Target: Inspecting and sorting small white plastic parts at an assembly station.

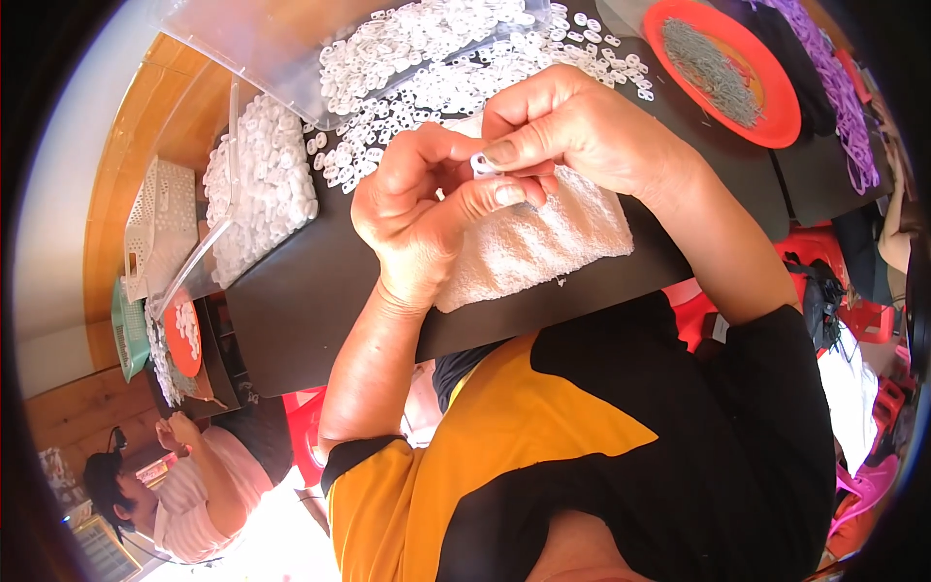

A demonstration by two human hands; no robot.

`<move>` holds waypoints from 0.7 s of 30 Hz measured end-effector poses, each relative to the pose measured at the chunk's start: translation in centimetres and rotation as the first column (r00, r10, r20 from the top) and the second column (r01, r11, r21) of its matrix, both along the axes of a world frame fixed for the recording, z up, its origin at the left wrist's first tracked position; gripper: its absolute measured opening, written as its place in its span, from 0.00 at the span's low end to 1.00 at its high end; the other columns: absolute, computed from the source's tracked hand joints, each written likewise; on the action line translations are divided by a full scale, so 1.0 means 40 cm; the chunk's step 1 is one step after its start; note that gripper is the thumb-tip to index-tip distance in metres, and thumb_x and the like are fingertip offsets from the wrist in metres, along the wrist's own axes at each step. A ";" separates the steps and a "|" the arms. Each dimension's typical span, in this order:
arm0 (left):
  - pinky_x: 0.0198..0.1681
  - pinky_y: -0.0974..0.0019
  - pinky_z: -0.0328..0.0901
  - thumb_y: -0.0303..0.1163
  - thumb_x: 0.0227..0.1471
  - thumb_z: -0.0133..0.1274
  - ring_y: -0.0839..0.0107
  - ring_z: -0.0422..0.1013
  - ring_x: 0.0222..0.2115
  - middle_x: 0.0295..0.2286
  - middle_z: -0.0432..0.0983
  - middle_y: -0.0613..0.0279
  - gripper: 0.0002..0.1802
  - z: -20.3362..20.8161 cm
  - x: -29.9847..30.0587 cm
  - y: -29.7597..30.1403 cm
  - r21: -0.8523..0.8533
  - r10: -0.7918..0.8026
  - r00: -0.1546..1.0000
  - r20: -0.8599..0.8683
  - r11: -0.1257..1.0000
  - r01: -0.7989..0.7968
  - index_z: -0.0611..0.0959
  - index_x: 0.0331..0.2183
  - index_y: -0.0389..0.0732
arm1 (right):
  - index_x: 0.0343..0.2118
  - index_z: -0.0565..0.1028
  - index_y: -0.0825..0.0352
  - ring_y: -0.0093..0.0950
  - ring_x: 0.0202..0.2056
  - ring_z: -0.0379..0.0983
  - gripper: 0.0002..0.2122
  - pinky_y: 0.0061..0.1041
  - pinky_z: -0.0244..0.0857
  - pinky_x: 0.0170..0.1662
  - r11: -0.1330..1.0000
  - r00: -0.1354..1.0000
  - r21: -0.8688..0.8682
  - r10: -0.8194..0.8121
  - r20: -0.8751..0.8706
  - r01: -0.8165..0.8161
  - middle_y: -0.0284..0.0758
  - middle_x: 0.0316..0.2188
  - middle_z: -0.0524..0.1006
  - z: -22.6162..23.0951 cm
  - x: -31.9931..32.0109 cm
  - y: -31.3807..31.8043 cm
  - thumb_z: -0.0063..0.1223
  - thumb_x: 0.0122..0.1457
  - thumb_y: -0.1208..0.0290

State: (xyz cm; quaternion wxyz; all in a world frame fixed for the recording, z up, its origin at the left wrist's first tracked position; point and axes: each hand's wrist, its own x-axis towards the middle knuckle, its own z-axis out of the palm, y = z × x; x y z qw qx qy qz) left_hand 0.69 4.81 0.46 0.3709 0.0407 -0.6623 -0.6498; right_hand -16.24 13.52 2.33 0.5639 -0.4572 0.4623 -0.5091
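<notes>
A small white plastic piece (pixel 482 165) with a hole in it is pinched between my two hands, above a folded pale towel (pixel 543 254). My left hand (pixel 415 199) has its thumb and curled fingers closed on it from below. From the upper right, the thumb and forefinger of my right hand (pixel 587 128) press on the same piece. Whether a smaller part sits between those fingertips is hidden. Behind my hands lies a loose heap of flat white plastic pieces (pixel 427 82) with holes.
A red plate (pixel 781 126) of thin grey metal parts stands at the far right, beside purple strapping (pixel 824 82). At left, a clear tub holds chunky white parts (pixel 257 170). A clear tray (pixel 208 58) borders the heap. Another person (pixel 194 485) sits at lower left.
</notes>
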 end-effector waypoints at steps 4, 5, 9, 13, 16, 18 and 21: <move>0.31 0.75 0.68 0.17 0.43 0.63 0.77 0.72 0.28 0.28 0.76 0.61 0.15 0.000 -0.002 -0.012 -0.069 -0.015 1.000 -0.020 0.998 0.014 0.77 0.35 0.31 | 0.23 0.76 0.69 0.19 0.17 0.70 0.11 0.15 0.60 0.21 0.997 0.992 0.028 -0.071 0.107 0.068 0.31 0.15 0.73 -0.007 0.013 0.000 0.55 0.58 0.67; 0.31 0.74 0.71 0.15 0.46 0.60 0.73 0.77 0.28 0.27 0.77 0.60 0.12 0.001 -0.005 -0.015 -0.095 -0.027 0.999 -0.047 0.995 0.022 0.77 0.34 0.30 | 0.24 0.77 0.69 0.19 0.18 0.71 0.11 0.15 0.60 0.22 0.996 0.989 0.033 -0.081 0.120 0.077 0.31 0.16 0.74 -0.006 0.011 0.001 0.55 0.58 0.66; 0.29 0.78 0.67 0.15 0.45 0.62 0.81 0.73 0.27 0.28 0.75 0.64 0.13 -0.017 -0.005 -0.024 -0.180 0.039 0.999 -0.034 0.983 -0.045 0.77 0.35 0.32 | 0.25 0.77 0.69 0.19 0.19 0.72 0.11 0.16 0.61 0.22 0.994 0.992 -0.002 -0.110 0.062 0.110 0.31 0.17 0.74 -0.003 0.008 -0.001 0.55 0.58 0.66; 0.29 0.79 0.67 0.15 0.45 0.62 0.81 0.72 0.26 0.28 0.75 0.64 0.14 -0.019 -0.005 -0.022 -0.129 0.035 0.999 -0.015 0.991 -0.036 0.77 0.36 0.32 | 0.26 0.77 0.69 0.19 0.20 0.72 0.11 0.16 0.61 0.24 0.993 0.993 -0.012 -0.117 0.013 0.117 0.30 0.17 0.74 0.001 0.009 -0.003 0.56 0.58 0.65; 0.30 0.78 0.67 0.16 0.46 0.61 0.80 0.73 0.27 0.28 0.76 0.64 0.14 -0.010 -0.011 -0.015 -0.087 0.028 1.000 -0.003 0.996 -0.028 0.77 0.36 0.32 | 0.27 0.76 0.70 0.18 0.20 0.72 0.11 0.15 0.62 0.25 0.994 0.994 -0.024 -0.103 -0.037 0.102 0.29 0.18 0.74 0.001 0.002 -0.001 0.55 0.59 0.66; 0.31 0.76 0.69 0.16 0.46 0.61 0.78 0.74 0.29 0.28 0.76 0.63 0.14 -0.006 -0.010 -0.013 -0.072 -0.003 1.000 -0.025 0.997 0.001 0.77 0.37 0.31 | 0.29 0.76 0.72 0.18 0.21 0.71 0.11 0.15 0.63 0.26 0.996 0.993 -0.030 -0.083 -0.083 0.081 0.29 0.19 0.74 0.003 0.000 0.000 0.53 0.61 0.68; 0.32 0.76 0.69 0.16 0.47 0.60 0.79 0.74 0.30 0.28 0.76 0.64 0.14 -0.009 -0.006 -0.027 -0.126 0.019 1.000 0.005 0.992 -0.019 0.77 0.38 0.31 | 0.28 0.76 0.72 0.18 0.21 0.71 0.11 0.15 0.62 0.25 0.995 0.995 -0.016 -0.101 -0.022 0.100 0.30 0.19 0.74 0.006 0.003 -0.002 0.53 0.61 0.68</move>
